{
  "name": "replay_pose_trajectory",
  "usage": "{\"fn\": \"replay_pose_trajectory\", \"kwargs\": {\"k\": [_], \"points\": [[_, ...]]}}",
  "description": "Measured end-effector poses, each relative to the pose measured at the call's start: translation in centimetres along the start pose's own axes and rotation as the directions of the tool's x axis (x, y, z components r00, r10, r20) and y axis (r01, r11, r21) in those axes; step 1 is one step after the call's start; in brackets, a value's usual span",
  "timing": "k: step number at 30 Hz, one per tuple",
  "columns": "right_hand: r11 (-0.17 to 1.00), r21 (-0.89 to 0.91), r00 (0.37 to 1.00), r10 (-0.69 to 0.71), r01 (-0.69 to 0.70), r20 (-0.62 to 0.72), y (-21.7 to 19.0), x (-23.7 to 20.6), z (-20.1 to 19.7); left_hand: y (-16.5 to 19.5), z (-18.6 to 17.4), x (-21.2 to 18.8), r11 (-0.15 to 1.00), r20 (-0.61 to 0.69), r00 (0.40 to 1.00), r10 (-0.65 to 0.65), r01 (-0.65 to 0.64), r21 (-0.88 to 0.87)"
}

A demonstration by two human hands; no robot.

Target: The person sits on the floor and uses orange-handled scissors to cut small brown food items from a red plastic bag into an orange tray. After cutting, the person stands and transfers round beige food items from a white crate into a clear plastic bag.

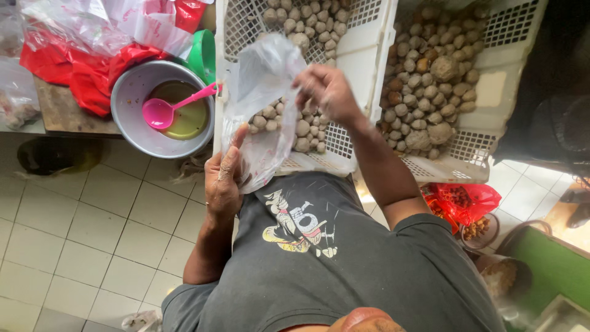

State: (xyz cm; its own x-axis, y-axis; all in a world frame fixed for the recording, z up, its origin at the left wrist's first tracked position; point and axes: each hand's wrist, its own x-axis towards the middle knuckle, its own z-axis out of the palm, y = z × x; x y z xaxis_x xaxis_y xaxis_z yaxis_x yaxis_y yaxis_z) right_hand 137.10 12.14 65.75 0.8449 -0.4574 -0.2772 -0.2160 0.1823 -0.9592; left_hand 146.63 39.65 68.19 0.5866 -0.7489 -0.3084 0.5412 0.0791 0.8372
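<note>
A clear plastic bag (pixel 261 104) hangs open in front of my chest, over a white plastic crate (pixel 362 43) of small grey-brown meatballs (pixel 307 129). My left hand (pixel 222 181) grips the bag's lower edge, thumb up along the plastic. My right hand (pixel 327 91) pinches the bag's upper right edge above the crate. The bag looks empty; the meatballs seen through it lie in the crate. A second white crate (pixel 491 92) to the right holds more meatballs, some larger.
A metal bowl (pixel 132 98) of yellowish liquid with a pink ladle (pixel 169 109) sits at the left on a wooden table (pixel 61 110). Red and clear plastic bags (pixel 92 55) lie behind it. A red bag (pixel 464 200) with brown pieces sits at the lower right. White tiled floor (pixel 80 233) below.
</note>
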Motion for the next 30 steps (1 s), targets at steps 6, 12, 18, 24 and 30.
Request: {"fn": "replay_pose_trajectory", "kwargs": {"k": [6,12,18,24,30], "points": [[0.823,-0.564,0.911,-0.177,-0.07,-0.372,2.3,7.5,-4.8,-1.0,-0.2,-0.4,0.998,0.025,1.0,-0.008,0.01,-0.069],[0.438,-0.866,0.913,-0.199,-0.242,-0.356,3.5,8.4,-2.8,-1.0,0.0,-0.6,0.999,0.001,1.0,0.008,-0.008,-0.034],[0.347,-0.897,0.927,-0.153,-0.274,-0.343,1.8,7.7,-1.9,-1.0,0.3,-0.6,0.999,0.012,1.0,0.0,0.001,-0.043],[0.274,-0.931,0.939,-0.174,-0.242,-0.296,0.5,7.0,-1.8,1.2,2.4,0.2,0.998,0.044,0.999,-0.005,0.002,0.059],[0.626,-0.746,0.9,-0.157,-0.228,-0.408,-0.1,7.1,-1.5,4.2,6.6,4.4,0.982,0.234,0.972,-0.013,-0.032,0.188]]}}
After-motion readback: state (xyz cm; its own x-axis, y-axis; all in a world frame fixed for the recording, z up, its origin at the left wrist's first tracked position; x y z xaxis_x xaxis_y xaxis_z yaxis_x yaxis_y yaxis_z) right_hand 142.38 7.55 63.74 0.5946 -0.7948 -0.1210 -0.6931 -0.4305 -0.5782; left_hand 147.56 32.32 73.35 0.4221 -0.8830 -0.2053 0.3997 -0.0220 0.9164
